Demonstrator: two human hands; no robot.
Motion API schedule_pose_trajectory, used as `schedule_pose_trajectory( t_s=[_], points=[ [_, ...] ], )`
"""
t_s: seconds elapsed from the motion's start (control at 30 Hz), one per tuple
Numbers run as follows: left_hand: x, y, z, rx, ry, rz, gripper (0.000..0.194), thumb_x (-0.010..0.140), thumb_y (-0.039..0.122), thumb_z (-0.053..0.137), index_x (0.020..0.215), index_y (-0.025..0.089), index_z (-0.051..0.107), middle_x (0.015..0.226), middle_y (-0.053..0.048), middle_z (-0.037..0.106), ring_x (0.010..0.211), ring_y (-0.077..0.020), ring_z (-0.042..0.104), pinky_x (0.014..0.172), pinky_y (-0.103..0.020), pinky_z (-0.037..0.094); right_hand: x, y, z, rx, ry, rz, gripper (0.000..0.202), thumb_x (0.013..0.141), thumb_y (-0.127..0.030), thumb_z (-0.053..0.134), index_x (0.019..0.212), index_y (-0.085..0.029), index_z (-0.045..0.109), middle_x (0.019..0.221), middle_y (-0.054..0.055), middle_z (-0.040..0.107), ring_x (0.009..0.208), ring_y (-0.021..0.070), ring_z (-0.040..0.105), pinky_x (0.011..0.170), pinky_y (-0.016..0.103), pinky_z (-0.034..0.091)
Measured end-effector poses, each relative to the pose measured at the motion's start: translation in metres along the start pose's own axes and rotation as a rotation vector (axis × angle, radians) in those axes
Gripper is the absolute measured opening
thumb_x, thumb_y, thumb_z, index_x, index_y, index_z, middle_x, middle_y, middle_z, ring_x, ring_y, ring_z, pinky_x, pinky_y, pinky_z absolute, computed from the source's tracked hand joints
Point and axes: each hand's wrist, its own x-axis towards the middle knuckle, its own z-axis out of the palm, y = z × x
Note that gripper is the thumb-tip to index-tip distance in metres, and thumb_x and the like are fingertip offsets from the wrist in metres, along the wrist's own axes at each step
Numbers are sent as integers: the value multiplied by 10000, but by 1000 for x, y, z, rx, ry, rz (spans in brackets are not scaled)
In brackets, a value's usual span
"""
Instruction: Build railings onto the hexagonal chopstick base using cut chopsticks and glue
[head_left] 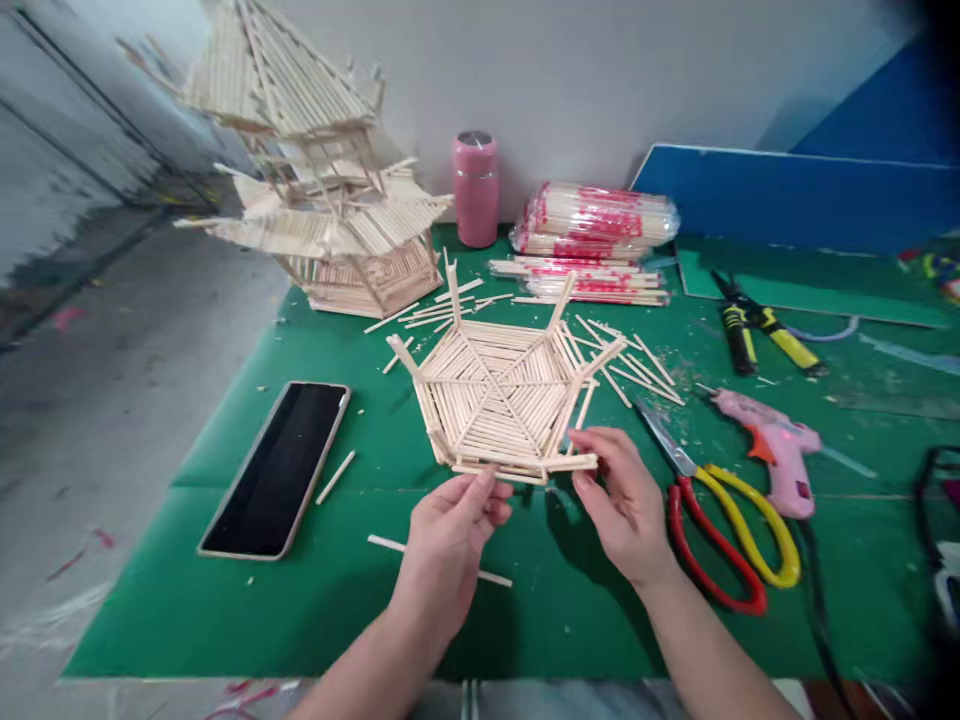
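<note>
A hexagonal frame of thin wooden sticks [496, 385] stands over the middle of the green table, with short posts angled outward at its corners. My left hand [459, 520] pinches the frame's near edge between thumb and fingers. At the near right corner, my right hand [619, 500] has its thumb and fingers around the end of a projecting post, with a gap showing between the fingertips. A loose stick [495, 578] lies partly hidden below my left hand.
A phone [277, 470] lies left. Scissors [712, 500], a pink glue gun [776, 445] and pliers [765, 325] lie right. Behind are a stick pagoda [322, 220], a pink bottle [475, 190], wrapped stick bundles [600, 220] and loose sticks [637, 370].
</note>
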Motion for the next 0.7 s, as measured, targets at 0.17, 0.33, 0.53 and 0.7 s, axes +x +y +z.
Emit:
schedule_pose_trajectory(
  t_s=[0.17,0.33,0.53,0.7],
  points=[
    [-1,5,0,-4,5,2,201,625,239,739,683,63,663,600,-52,640,518,-81,546,545,-189,440,0,1,0,-52,-14,-6,385,796,-143,501,1158,-273,511,1051,53,414,804,160,475,668,296,438],
    [-2,5,0,1,-1,11,189,636,235,732,678,66,658,605,-52,638,524,-80,543,545,-187,437,0,-3,2,-74,-43,-14,387,785,-153,527,1155,-264,522,1027,56,401,785,155,461,644,295,446],
    [-1,5,-2,-1,-36,12,163,672,224,707,695,69,662,632,-56,644,542,-78,547,563,-185,441,2,-5,4,-65,-48,-37,355,782,-143,538,1119,-254,563,1024,68,413,899,186,465,671,311,455],
    [-2,5,-2,-7,-35,14,158,672,221,709,691,70,666,636,-58,646,549,-81,553,568,-187,445,2,-4,3,-67,-49,-40,346,778,-125,535,1096,-253,582,1029,67,411,909,190,474,726,345,459]
  ],
)
